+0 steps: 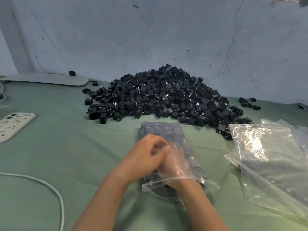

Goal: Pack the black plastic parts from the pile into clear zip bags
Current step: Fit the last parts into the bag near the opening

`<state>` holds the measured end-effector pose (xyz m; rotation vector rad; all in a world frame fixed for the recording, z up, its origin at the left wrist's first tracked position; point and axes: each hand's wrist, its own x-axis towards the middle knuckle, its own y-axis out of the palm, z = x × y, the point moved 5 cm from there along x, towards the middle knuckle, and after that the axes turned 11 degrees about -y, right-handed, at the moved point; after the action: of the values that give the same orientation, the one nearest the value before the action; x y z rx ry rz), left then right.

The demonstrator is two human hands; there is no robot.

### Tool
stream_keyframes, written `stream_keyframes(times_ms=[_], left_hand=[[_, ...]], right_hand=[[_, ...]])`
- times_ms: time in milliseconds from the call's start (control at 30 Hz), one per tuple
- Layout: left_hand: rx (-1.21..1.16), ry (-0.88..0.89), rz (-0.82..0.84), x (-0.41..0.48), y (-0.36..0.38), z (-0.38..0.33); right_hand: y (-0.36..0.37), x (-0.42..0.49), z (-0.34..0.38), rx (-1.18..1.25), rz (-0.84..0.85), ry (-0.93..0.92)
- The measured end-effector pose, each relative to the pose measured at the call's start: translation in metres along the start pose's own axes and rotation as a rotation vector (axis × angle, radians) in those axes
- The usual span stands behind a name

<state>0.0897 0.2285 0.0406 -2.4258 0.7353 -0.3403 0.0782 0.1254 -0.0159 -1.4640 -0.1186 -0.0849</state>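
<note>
A green cloth covers the table (pixel 66 155), which meets a blue wall at its far edge. Against that far edge, right of the middle, the pile of black plastic parts (pixel 166 95) slopes down toward the table's centre, with a few stray parts (pixel 248 103) lying apart near the far right corner. A loose stack of spare zip bags (pixel 270 155) lies along the right edge, its far end touching the foot of the pile. A flat grey board (pixel 50 80) sits at the far left corner.

In the middle of the table, just short of the pile, lies a clear zip bag (pixel 166 129) with its mouth toward the near edge and dark parts showing through it. The right hand (pixel 175 164) is inside it up to the wrist; whether it holds anything I cannot tell through the plastic. The left hand (pixel 146 154) rests on the outside, fingers curled; it is blurred, so its grip is unclear.

A pale phone (pixel 13 125) lies at the left edge, and a white cable (pixel 55 190) curves across the near left corner.
</note>
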Motion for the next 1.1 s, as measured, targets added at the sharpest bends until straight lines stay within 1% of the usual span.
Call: stream_keyframes(times_ms=[33,67,133,233,267,433,667,900,1000,1033,1100], left_hand=[[-0.020,-0.075,-0.101,0.011,-0.005,0.012],[-0.031,-0.174,-0.163,0.019,-0.007,0.025],[-0.094,-0.333,-0.163,0.029,-0.004,0.044],[-0.192,-0.447,-0.136,0.044,0.007,0.055],[-0.197,-0.459,-0.128,0.047,0.010,0.053],[-0.180,-0.430,-0.138,0.049,0.014,0.053],[-0.148,-0.418,-0.126,0.046,0.014,0.051],[-0.144,-0.364,-0.144,0.046,0.018,0.053],[-0.065,-0.318,-0.157,0.049,0.020,0.052],[-0.031,-0.320,-0.153,0.050,0.021,0.053],[0.021,-0.334,-0.151,0.053,0.022,0.057]], right_hand=[[0.000,0.001,0.002,-0.007,0.020,-0.009],[-0.001,0.002,0.003,0.031,0.004,-0.024],[-0.004,0.002,0.004,0.075,-0.006,-0.025],[-0.005,0.006,0.004,0.109,0.031,-0.011],[-0.005,0.008,0.006,0.131,0.039,-0.009],[0.000,0.013,0.007,0.077,0.055,-0.022],[0.008,0.015,0.005,0.107,0.019,-0.028],[0.008,0.016,0.005,0.024,0.076,-0.050],[0.004,-0.002,0.006,0.003,0.051,-0.048],[0.003,-0.013,0.007,0.017,0.033,-0.042],[-0.004,-0.038,0.013,0.067,0.007,-0.085]])
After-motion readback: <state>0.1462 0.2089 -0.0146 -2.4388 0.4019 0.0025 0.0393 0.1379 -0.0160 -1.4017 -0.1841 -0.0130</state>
